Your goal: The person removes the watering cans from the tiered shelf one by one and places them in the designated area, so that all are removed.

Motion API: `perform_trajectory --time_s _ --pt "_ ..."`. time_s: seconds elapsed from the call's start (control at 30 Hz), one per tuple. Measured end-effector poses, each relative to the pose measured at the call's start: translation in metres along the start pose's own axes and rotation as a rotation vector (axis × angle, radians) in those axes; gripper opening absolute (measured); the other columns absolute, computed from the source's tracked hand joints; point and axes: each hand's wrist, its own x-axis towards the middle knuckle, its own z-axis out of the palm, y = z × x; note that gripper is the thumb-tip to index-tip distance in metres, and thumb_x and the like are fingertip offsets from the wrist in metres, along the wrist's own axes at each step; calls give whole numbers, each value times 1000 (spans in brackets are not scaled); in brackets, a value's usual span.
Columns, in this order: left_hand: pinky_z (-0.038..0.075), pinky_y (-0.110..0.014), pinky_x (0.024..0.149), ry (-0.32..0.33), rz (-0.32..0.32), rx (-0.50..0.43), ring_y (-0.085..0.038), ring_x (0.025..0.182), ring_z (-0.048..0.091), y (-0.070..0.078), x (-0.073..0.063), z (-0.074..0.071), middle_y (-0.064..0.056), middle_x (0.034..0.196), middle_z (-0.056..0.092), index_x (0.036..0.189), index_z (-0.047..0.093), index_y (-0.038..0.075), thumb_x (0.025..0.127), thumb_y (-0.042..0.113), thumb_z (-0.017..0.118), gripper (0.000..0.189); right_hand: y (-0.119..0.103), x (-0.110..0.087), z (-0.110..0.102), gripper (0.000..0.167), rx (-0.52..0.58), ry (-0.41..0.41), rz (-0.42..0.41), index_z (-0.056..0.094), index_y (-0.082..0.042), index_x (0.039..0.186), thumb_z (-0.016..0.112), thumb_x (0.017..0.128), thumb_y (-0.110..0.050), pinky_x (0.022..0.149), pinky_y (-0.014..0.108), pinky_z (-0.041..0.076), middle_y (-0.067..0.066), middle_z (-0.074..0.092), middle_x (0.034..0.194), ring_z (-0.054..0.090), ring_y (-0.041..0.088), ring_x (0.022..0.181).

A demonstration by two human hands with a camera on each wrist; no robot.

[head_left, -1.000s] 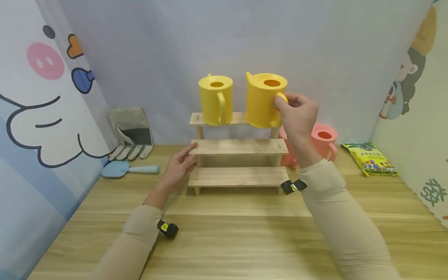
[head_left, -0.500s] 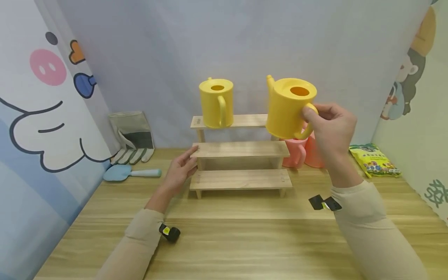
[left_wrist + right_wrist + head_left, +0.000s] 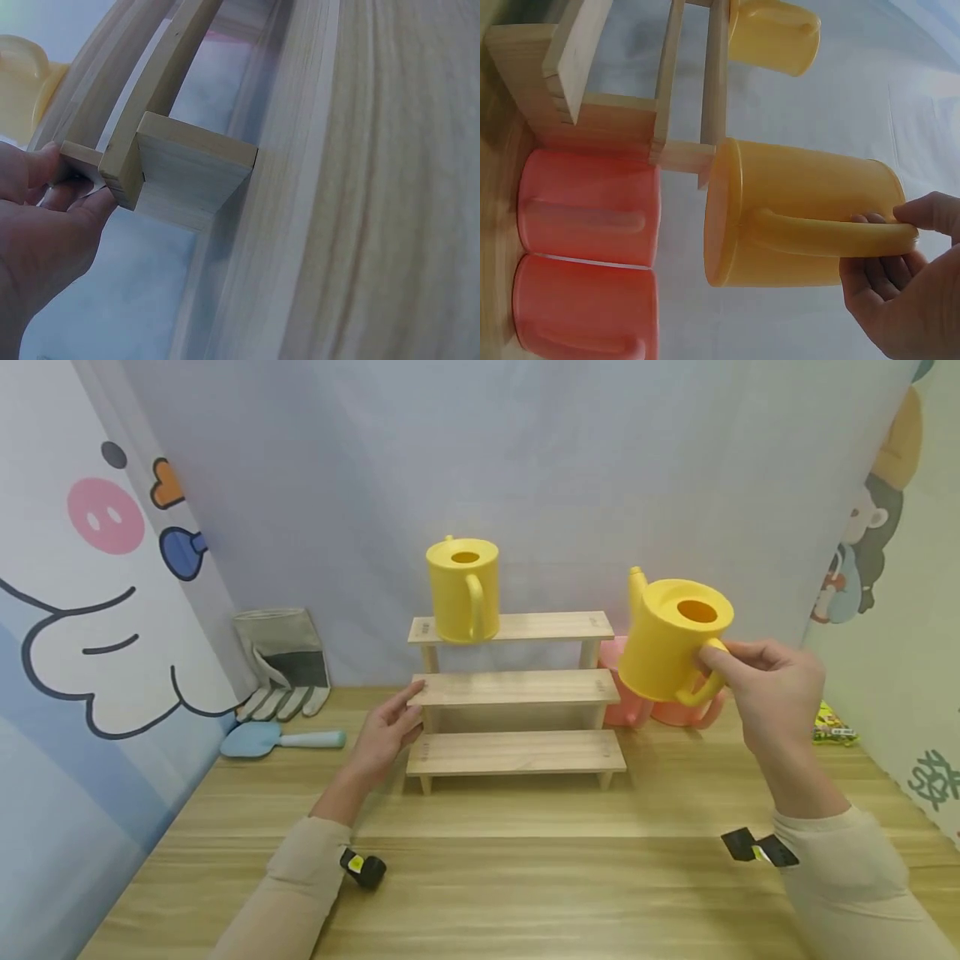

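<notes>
Wood-grain tabletop [image 3: 540,893], pale curtain [image 3: 555,485] behind. Right hand [image 3: 782,697] grips yellow watering can [image 3: 660,647] by handle [image 3: 703,691]: spout [image 3: 637,589] leftward, axis leaning right. Left hand [image 3: 381,739] pinches 3-tier wooden stand [image 3: 517,688].

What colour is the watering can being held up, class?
The held watering can is yellow, seen best in the head view.

Wooden stand [image 3: 517,689]: one. Shelves [image 3: 551,625] [image 3: 517,687] [image 3: 517,752] on it: three. Yellow watering cans [image 3: 453,597] [image 3: 663,647]: two, one on stand's top shelf, one in air right of stand. Pink watering cans [image 3: 589,206] [image 3: 585,304]: two, both just right of stand. Blue trowel [image 3: 251,740]: one, left of stand. Glove [image 3: 277,635]: one I can make out, left of stand. Bright packet [image 3: 832,728]: one, well right of stand. Black wrist cameras [image 3: 363,868] [image 3: 759,847]: two, in front of stand. Table [image 3: 517,885]: one, under stand.
</notes>
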Motion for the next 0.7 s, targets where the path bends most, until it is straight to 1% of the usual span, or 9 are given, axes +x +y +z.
perform_trajectory --time_s 0.07,0.1,0.17,0.27,0.3,0.4,0.57,0.63,0.7 --pt "36 -45 113 0 2 0 -26 130 39 0 0 0 -5 103 43 156 34 6 108 11 47 50 3 -2 -7 7 -55 -11 21 80 -7 81 86 78 -7 62 12 51 -11 70 70 63 9 77" --pt "35 -45 113 0 4 -2 -26 132 38 0 0 0 -7 105 44 156 34 6 108 11 47 50 5 -4 -10 6 -88 -19 22 80 -9 80 86 79 -9 63 11 51 -13 70 70 63 8 76" --pt "35 -45 113 -1 5 -3 -28 135 38 1 0 1 -11 111 47 156 34 6 108 11 47 50 8 -7 -17 5 -122 -39 22 81 -10 81 85 80 -10 63 11 51 -14 70 70 63 7 76" --pt "35 -45 113 -3 7 1 -30 137 37 0 1 2 -13 114 47 156 34 6 108 10 47 50 13 -12 -25 5 -140 -86 -4 80 -8 82 84 82 -11 65 12 52 -12 71 71 63 8 77" --pt "35 -45 113 -3 8 2 -30 137 37 0 2 2 -12 115 47 156 34 6 107 10 47 50 15 -13 -28 5 -115 -105 -11 80 -5 82 83 82 -8 66 12 53 -10 72 71 64 9 77" --pt "36 -45 113 -6 14 1 -31 135 38 -1 2 2 -6 105 46 156 34 5 107 9 47 50 20 -18 -36 4 -145 -153 -43 79 -4 85 81 84 -7 68 11 53 -10 73 74 64 9 80" --pt "38 -45 111 2 25 -11 -27 123 44 -3 2 0 -2 95 45 155 36 6 107 9 48 50 28 -25 -44 8 -199 -183 -34 79 -3 89 82 85 -10 66 11 50 -15 72 80 58 9 90" --pt "38 -45 111 6 24 -9 -23 117 46 -3 1 0 -1 94 45 155 36 7 107 10 49 50 31 -28 -46 10 -192 -206 -20 79 -1 90 81 86 -10 66 13 50 -14 73 80 58 9 91" --pt "37 -46 112 4 22 -13 -20 115 46 -3 1 -1 -1 95 45 155 36 7 107 10 49 50 34 -29 -48 8 -174 -229 -7 79 -1 90 81 85 -8 65 13 50 -10 75 79 60 8 90"
